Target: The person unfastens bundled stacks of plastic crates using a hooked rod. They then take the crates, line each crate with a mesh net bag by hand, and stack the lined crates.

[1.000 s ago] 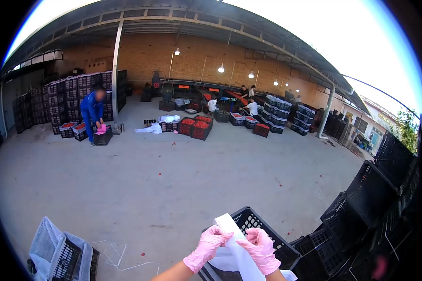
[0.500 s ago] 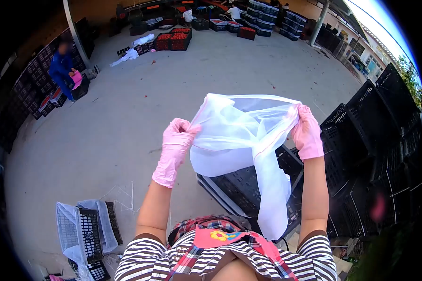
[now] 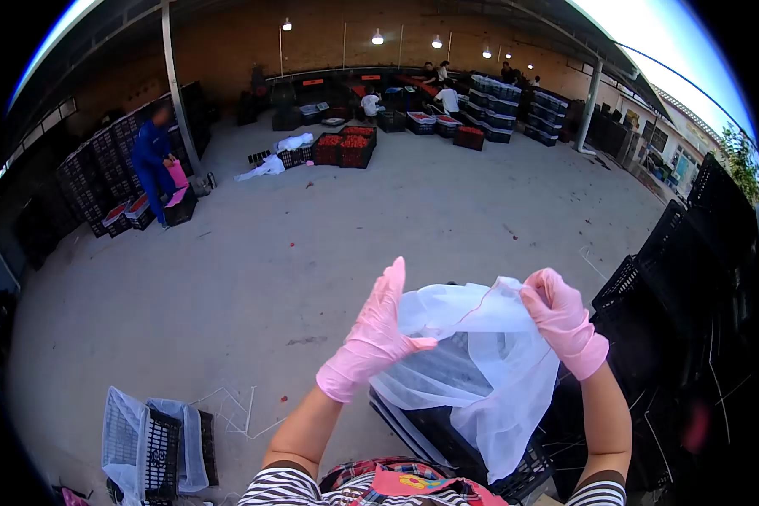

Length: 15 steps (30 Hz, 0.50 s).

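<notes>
A sheer white mesh bag (image 3: pixel 506 371) with a thin pink seam hangs in front of me, its lower part draped over a black plastic crate (image 3: pixel 460 438). Pink gloves cover both hands. My right hand (image 3: pixel 567 327) pinches the bag's upper right edge. My left hand (image 3: pixel 375 337) is at the left edge of the bag, fingers stretched upward and thumb held apart, touching or just beside the mesh. Much of the crate is hidden under the fabric.
Stacked black crates (image 3: pixel 649 261) rise close on my right. Mesh-lined crates (image 3: pixel 162 451) stand at lower left. A person in blue (image 3: pixel 152 164) bends over a crate at far left. Crates of red produce (image 3: pixel 343 148) and more people are farther back.
The bag has come down over the crate. My left hand has gone from a closed grip on its edge to spread fingers. My view has tilted up, and the right hand still pinches the mesh.
</notes>
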{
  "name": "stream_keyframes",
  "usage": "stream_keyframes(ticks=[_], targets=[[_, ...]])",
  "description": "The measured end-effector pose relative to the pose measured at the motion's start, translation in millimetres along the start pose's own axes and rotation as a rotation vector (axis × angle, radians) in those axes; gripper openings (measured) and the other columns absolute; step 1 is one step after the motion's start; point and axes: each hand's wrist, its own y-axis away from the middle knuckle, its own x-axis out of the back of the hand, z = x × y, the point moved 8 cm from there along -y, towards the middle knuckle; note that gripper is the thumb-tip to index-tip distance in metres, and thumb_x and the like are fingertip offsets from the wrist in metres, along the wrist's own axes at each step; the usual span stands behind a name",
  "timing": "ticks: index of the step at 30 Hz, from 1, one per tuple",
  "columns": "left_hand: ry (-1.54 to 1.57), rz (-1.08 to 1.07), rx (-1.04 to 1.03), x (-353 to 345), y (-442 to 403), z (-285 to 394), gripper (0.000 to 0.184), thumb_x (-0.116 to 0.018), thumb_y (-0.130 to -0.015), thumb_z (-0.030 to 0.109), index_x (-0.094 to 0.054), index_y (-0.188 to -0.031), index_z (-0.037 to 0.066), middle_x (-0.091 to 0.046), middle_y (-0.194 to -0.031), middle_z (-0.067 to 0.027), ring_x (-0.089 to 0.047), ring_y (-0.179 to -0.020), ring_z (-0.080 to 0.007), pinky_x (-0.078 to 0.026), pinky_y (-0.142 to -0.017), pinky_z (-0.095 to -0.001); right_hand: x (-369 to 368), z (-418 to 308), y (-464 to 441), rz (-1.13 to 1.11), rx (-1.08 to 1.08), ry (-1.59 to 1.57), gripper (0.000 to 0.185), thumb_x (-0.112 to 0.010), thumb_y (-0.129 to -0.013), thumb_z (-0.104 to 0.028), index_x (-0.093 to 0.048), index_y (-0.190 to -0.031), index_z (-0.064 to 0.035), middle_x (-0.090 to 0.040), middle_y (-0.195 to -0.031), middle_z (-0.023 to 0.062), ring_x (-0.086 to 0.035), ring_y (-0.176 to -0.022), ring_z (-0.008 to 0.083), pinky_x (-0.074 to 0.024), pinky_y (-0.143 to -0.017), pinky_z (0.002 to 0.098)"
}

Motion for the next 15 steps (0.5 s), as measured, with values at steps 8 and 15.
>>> stream_keyframes(ticks=[8,15], targets=[[0.468,-0.387,0.058,-146,-5,60,0.022,-0.056,-0.083,0.016,-0.058,-0.103,0.008,-0.061,-0.085,-0.009,-0.06,-0.081,-0.0195,-0.045,-0.08,-0.0337,38,37,129,0.202,0.037,0.294,0.049,-0.069,-0.074,-0.002,-0.053,-0.12,-0.0081,-0.052,-0.099,0.0087,-0.055,-0.087,0.0202,-0.0456,-0.075,0.0301],[1.284,-1.206,0.432,-210,98,155,0.008,-0.053,-0.08,0.014,-0.053,-0.084,0.007,-0.051,-0.083,-0.0005,-0.047,-0.079,-0.0118,-0.038,-0.073,-0.026,39,223,302,0.588,-0.359,0.646,0.034,-0.075,-0.07,-0.021,-0.059,-0.095,-0.0068,-0.061,-0.087,0.0115,-0.059,-0.082,0.0285,-0.0469,-0.071,0.0417]])
